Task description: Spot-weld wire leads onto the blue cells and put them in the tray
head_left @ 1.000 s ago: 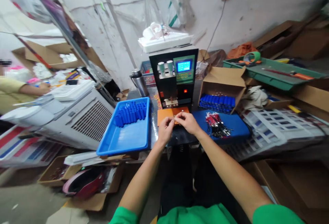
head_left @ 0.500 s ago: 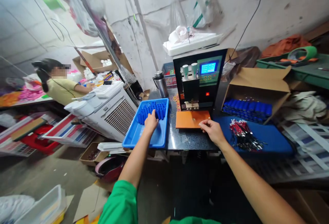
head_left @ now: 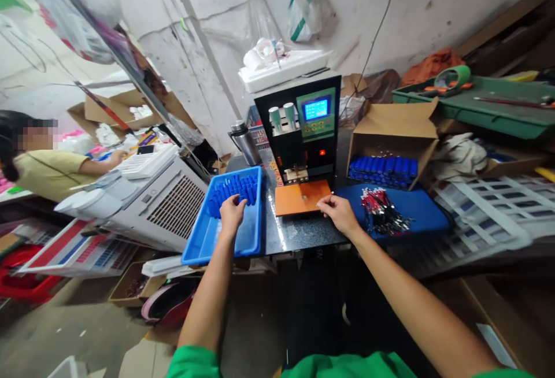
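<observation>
Brushed by the fingers of the left hand (head_left: 232, 214), whose grip I cannot tell, nearby tubes (head_left: 247, 186) could topple; the right hand (head_left: 341, 214) pinches its fingertips together.

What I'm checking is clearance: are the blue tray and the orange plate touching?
Apart. The head view shows dark tabletop between the blue tray and the orange plate.

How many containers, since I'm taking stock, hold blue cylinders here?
2: the blue tray to the left of the machine, and the open cardboard box to the machine's right. Others may be hidden in the clutter.
</observation>
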The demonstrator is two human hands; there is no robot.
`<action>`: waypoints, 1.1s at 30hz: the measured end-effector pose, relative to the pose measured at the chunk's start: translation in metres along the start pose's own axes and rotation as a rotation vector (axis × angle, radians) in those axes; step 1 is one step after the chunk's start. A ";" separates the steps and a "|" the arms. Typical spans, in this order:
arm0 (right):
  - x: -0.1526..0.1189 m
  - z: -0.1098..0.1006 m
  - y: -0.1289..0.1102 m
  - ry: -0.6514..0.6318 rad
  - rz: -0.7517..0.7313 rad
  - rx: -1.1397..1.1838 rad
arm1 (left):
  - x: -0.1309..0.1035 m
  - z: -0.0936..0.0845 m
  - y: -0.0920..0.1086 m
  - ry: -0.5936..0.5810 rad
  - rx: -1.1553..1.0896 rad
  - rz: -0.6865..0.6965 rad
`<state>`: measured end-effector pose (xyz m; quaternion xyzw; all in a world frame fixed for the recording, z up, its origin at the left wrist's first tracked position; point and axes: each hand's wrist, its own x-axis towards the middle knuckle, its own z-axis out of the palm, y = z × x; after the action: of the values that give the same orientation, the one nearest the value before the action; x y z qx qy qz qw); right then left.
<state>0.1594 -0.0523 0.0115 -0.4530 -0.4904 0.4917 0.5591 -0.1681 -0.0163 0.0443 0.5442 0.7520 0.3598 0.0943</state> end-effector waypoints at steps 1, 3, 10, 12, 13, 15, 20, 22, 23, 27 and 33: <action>0.001 0.000 -0.001 0.010 -0.001 0.004 | -0.002 0.004 0.009 -0.024 -0.175 0.019; 0.005 0.000 -0.003 0.036 -0.005 0.017 | -0.011 0.019 0.032 -0.125 -0.482 0.071; 0.012 -0.001 -0.006 0.074 -0.011 0.045 | -0.045 0.092 0.099 -0.334 -0.753 0.184; 0.016 -0.001 -0.005 0.094 -0.017 0.051 | -0.048 0.105 0.104 -0.345 -0.728 0.210; 0.019 -0.001 -0.004 0.105 -0.026 0.053 | -0.049 0.108 0.106 -0.352 -0.717 0.230; 0.026 0.001 -0.003 0.123 -0.048 0.055 | -0.049 0.112 0.107 -0.357 -0.706 0.274; 0.045 0.013 0.000 0.120 -0.082 0.071 | -0.050 0.116 0.107 -0.352 -0.736 0.316; 0.052 0.018 0.000 0.104 -0.082 0.061 | -0.050 0.117 0.105 -0.363 -0.724 0.309; 0.055 0.021 0.000 0.100 -0.080 0.055 | -0.050 0.118 0.104 -0.369 -0.717 0.308; 0.065 0.031 0.002 0.105 -0.063 0.054 | -0.052 0.120 0.103 -0.365 -0.718 0.307; 0.075 0.040 0.010 0.087 -0.054 0.009 | -0.053 0.120 0.105 -0.328 -0.726 0.313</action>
<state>0.1212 0.0242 0.0141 -0.4580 -0.4752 0.4584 0.5952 -0.0042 0.0051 0.0117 0.6334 0.4597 0.5200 0.3422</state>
